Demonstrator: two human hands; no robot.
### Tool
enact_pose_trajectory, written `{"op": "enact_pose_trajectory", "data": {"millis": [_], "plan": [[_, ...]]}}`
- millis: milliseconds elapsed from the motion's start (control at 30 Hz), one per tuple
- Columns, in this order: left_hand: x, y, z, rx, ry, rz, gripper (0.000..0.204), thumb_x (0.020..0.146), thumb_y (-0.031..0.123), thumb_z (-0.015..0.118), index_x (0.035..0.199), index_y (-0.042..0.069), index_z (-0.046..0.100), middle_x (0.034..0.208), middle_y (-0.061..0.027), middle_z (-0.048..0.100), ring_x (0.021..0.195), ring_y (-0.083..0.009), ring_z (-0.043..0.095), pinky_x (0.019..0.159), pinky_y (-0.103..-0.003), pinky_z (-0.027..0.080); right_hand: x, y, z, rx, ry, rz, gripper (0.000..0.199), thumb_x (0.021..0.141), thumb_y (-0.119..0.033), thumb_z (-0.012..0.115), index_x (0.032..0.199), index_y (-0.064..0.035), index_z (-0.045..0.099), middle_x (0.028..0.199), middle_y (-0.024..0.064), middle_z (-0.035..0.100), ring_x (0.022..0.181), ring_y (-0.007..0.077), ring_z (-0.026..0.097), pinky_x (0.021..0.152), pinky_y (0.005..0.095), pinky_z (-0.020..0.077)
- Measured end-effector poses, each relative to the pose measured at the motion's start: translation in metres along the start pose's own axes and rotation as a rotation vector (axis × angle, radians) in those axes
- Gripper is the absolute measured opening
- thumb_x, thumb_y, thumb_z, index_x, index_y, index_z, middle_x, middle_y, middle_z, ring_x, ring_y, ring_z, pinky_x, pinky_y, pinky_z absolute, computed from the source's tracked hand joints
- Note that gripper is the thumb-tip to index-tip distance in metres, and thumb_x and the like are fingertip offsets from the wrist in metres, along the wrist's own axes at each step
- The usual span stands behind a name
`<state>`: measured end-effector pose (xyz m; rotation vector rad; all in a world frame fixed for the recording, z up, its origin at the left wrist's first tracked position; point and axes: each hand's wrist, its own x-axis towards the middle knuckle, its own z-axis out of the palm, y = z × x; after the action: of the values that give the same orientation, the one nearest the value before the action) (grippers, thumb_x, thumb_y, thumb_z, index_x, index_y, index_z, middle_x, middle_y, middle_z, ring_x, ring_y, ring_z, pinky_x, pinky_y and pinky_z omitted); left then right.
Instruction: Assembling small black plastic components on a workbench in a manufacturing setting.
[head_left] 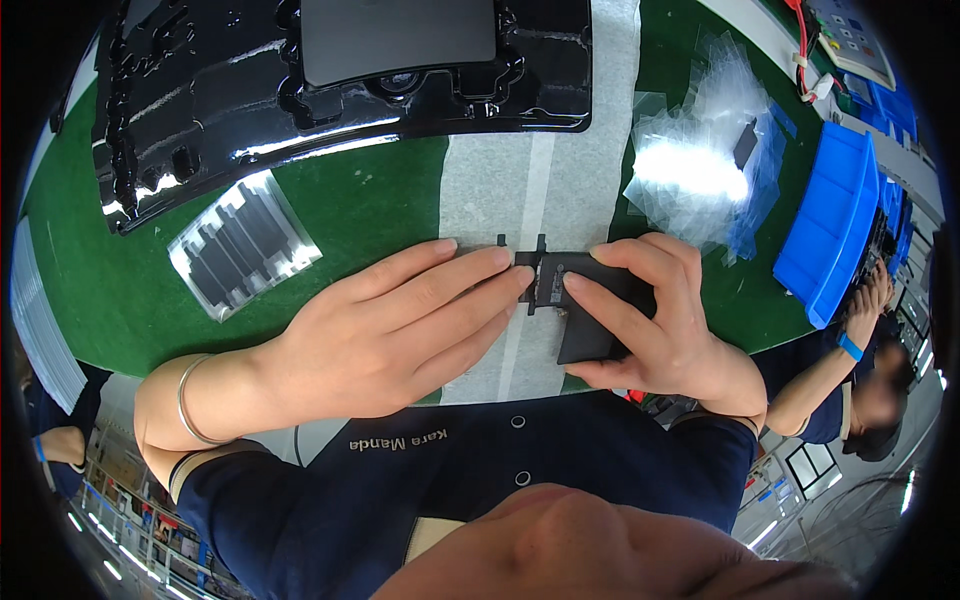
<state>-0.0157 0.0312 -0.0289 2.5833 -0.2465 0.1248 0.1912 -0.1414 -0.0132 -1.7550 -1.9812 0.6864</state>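
My right hand (665, 325) grips a flat black rectangular block (590, 335), which looks like a battery pack, with the thumb at its near edge and fingers on its top and far edge. A narrow dark strip with small tabs (541, 245) runs along the block's left end. Over that strip lie the stretched fingertips of my left hand (390, 325), palm down; the left thumb is hidden. Beneath both hands is a pale cloth-like runner (480, 190) on the green table (370, 200). A clear sheet with black adhesive-like strips (243, 245) lies left of my left hand.
A glossy black moulded tray (220, 90) with a dark flat block (400, 40) on it spans the far left. Crumpled clear films (700, 150) pile up at far right, beside a blue bin (825, 225). Another person's hand (868, 305) works beyond the bin.
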Motion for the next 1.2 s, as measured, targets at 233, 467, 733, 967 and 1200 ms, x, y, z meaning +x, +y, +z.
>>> {"op": "enact_pose_trajectory", "data": {"millis": [233,467,733,967,1200], "plan": [[0.0000,0.0005,-0.0007,-0.004,-0.005,-0.005,0.043,0.068,0.023,0.062,0.106,0.003,0.062,0.122,-0.0105,0.056,0.115,-0.0248,0.051,0.097,-0.039,0.040,0.0005,-0.0003,0.0000,0.003,0.004,0.006,0.065,0.053,-0.030,0.075,0.112,-0.0070,0.062,0.116,0.0139,0.049,0.100,0.0311,0.044,0.082,0.0408,0.0401],[-0.0001,-0.0001,-0.0010,-0.006,0.002,0.002,0.042,0.069,0.023,0.062,0.106,0.002,0.061,0.122,-0.0114,0.056,0.114,-0.0255,0.052,0.097,-0.039,0.041,0.0005,0.0000,-0.0001,-0.009,0.001,0.003,0.065,0.053,-0.030,0.075,0.113,-0.0074,0.062,0.116,0.0138,0.049,0.099,0.0314,0.044,0.082,0.0409,0.0403],[-0.0001,0.0000,-0.0010,-0.002,-0.004,0.003,0.042,0.070,0.022,0.061,0.106,0.002,0.061,0.122,-0.0112,0.056,0.114,-0.0255,0.052,0.096,-0.039,0.041,-0.0001,-0.0001,-0.0001,-0.012,-0.002,0.002,0.065,0.054,-0.033,0.074,0.113,-0.0072,0.062,0.116,0.0141,0.049,0.099,0.0316,0.044,0.081,0.0416,0.0403],[-0.0005,0.0003,-0.0006,0.004,-0.004,-0.001,0.043,0.068,0.022,0.062,0.106,0.002,0.061,0.123,-0.0109,0.055,0.115,-0.0251,0.051,0.097,-0.039,0.040,0.0003,0.0006,0.0004,-0.006,0.000,-0.002,0.064,0.055,-0.033,0.073,0.113,-0.0071,0.062,0.116,0.0141,0.049,0.099,0.0313,0.044,0.082,0.0413,0.0398],[-0.0008,-0.0001,-0.0012,-0.016,-0.014,-0.009,0.045,0.065,0.022,0.063,0.106,0.002,0.062,0.124,-0.0111,0.055,0.117,-0.0253,0.049,0.099,-0.040,0.038,0.0006,0.0000,0.0002,-0.016,0.001,0.002,0.064,0.056,-0.034,0.073,0.113,-0.0074,0.062,0.116,0.0137,0.049,0.099,0.0308,0.044,0.082,0.0406,0.0397]]}}
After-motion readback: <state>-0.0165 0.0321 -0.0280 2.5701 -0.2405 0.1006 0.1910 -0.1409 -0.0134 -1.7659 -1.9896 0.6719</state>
